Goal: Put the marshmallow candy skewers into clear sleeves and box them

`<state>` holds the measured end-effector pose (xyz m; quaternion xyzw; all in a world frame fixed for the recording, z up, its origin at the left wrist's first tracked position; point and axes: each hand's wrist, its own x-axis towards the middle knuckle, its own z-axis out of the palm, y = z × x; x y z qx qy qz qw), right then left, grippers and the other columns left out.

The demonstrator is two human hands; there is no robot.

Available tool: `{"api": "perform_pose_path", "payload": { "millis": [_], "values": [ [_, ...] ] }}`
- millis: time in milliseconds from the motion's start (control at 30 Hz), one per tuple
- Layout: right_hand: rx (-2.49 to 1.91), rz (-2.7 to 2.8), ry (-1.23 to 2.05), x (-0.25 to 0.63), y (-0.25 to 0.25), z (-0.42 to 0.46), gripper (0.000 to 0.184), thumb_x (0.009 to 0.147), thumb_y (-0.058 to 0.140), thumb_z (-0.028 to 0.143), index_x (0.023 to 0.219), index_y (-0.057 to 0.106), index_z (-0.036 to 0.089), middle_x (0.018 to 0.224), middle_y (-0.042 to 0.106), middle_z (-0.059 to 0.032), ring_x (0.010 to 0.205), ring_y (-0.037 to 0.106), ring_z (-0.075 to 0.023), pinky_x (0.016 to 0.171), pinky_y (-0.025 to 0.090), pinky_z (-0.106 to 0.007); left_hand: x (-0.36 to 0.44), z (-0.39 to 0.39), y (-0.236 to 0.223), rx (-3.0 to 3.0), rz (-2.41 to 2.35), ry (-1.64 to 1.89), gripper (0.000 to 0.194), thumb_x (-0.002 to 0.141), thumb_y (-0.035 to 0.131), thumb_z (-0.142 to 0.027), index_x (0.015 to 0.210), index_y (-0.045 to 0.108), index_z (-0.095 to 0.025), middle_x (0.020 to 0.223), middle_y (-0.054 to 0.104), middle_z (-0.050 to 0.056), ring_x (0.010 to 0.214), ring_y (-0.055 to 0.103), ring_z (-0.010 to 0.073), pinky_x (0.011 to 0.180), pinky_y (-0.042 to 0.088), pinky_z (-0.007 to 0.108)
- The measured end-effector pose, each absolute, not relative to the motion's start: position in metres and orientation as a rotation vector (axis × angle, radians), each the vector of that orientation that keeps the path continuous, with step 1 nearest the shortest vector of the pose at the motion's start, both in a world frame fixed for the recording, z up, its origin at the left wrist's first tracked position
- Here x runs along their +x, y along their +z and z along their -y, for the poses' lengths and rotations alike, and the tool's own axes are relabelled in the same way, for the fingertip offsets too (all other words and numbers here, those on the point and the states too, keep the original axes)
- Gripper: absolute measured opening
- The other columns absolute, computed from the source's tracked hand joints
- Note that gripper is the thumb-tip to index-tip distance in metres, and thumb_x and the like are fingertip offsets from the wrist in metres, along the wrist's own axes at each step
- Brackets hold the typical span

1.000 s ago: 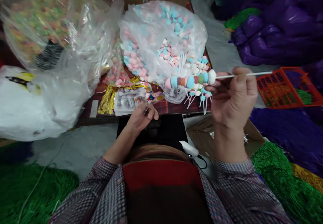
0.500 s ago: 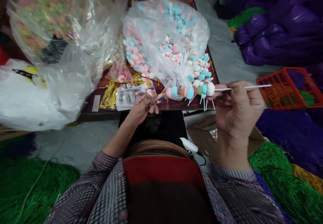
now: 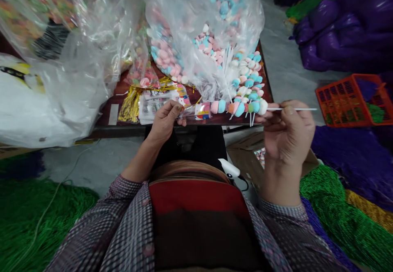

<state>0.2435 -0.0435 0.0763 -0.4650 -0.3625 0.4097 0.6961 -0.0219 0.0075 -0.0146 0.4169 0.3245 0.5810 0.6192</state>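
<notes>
My right hand [image 3: 287, 135] pinches the white stick of a marshmallow skewer [image 3: 239, 108], held level with its candies pointing left. Pink, blue and white marshmallows alternate on it with small orange and green gummy pieces. Between the fingertips of my left hand [image 3: 167, 118] is one end of a narrow clear plastic sleeve [image 3: 203, 110] with a colourful print. The sleeve's printed end lies against or just beside the tip of the skewer; I cannot tell whether the candy is inside. Behind my right hand lies a pile of other marshmallow skewers [image 3: 250, 75].
Printed sleeves [image 3: 153, 106] lie by gold twist ties [image 3: 129, 107] on the table. Behind stand large bags of marshmallows [image 3: 166, 51] and gummies [image 3: 18, 10]. A white plastic bag [image 3: 37, 108] sits at left. An orange basket [image 3: 344, 104] stands on the floor at right.
The sleeve is now stretched out between my left hand and the skewer's tip. My left hand has shifted slightly left, and the view has tipped downward a little.
</notes>
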Motion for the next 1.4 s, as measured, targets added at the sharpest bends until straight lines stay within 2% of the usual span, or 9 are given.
{"api": "perform_pose_path", "payload": {
  "millis": [367,533,767,967,1100,1233,1400],
  "values": [
    [-1.013,0.584,1.107,0.23,0.048,0.049,0.013,0.078,0.078,0.033,0.085,0.071,0.025,0.077,0.075,0.0047,0.072,0.075,-0.0109,0.061,0.063,-0.021,-0.017,-0.007,-0.011,0.863,-0.712,1.348,0.04,0.074,0.084,-0.055,0.073,0.062,-0.021,0.052,0.048,-0.009,0.04,0.048,0.0032,0.043,0.048,0.017],
    [-1.048,0.584,1.067,0.228,0.05,0.05,0.022,0.074,0.084,0.035,0.085,0.069,0.024,0.075,0.074,0.0059,0.069,0.075,-0.0111,0.061,0.064,-0.022,-0.018,-0.008,-0.015,0.851,-0.706,1.378,0.04,0.075,0.083,-0.054,0.074,0.062,-0.021,0.055,0.048,-0.009,0.04,0.049,0.0035,0.042,0.048,0.017],
    [-1.09,0.656,0.933,0.225,0.053,0.051,0.015,0.078,0.079,0.033,0.084,0.069,0.024,0.076,0.076,0.0025,0.062,0.072,-0.0136,0.058,0.064,-0.028,-0.022,-0.009,-0.019,0.956,-0.727,1.407,0.037,0.08,0.079,-0.054,0.075,0.064,-0.021,0.056,0.051,-0.008,0.043,0.055,0.0049,0.043,0.048,0.017],
    [-1.119,0.708,0.902,0.225,0.052,0.049,0.02,0.073,0.082,0.036,0.08,0.07,0.022,0.071,0.077,0.0028,0.051,0.067,-0.0118,0.052,0.059,-0.027,-0.03,-0.013,-0.02,1.046,-0.864,1.408,0.039,0.078,0.079,-0.057,0.075,0.065,-0.021,0.065,0.057,-0.005,0.045,0.055,0.0043,0.041,0.046,0.016],
    [-1.102,0.773,0.888,0.225,0.045,0.047,0.019,0.073,0.084,0.038,0.077,0.071,0.024,0.066,0.073,0.0054,0.054,0.066,-0.0114,0.06,0.059,-0.029,-0.032,-0.014,-0.02,1.065,-0.92,1.459,0.04,0.078,0.077,-0.06,0.077,0.066,-0.022,0.064,0.055,-0.005,0.045,0.053,0.0044,0.042,0.046,0.016],
    [-1.088,0.755,0.91,0.226,0.041,0.046,0.021,0.072,0.086,0.039,0.074,0.071,0.025,0.066,0.071,0.0064,0.057,0.064,-0.0093,0.061,0.057,-0.025,-0.035,-0.011,-0.017,1.175,-0.971,1.402,0.041,0.079,0.075,-0.062,0.077,0.068,-0.021,0.068,0.057,-0.004,0.05,0.053,0.005,0.044,0.047,0.015],
    [-1.037,0.686,0.982,0.229,0.036,0.044,0.028,0.07,0.089,0.043,0.08,0.069,0.025,0.069,0.07,0.0078,0.065,0.067,-0.0081,0.067,0.058,-0.023,-0.038,-0.009,-0.014,1.305,-1.009,1.374,0.042,0.083,0.071,-0.062,0.078,0.067,-0.021,0.071,0.06,-0.003,0.051,0.053,0.0054,0.046,0.048,0.016]
  ]
}}
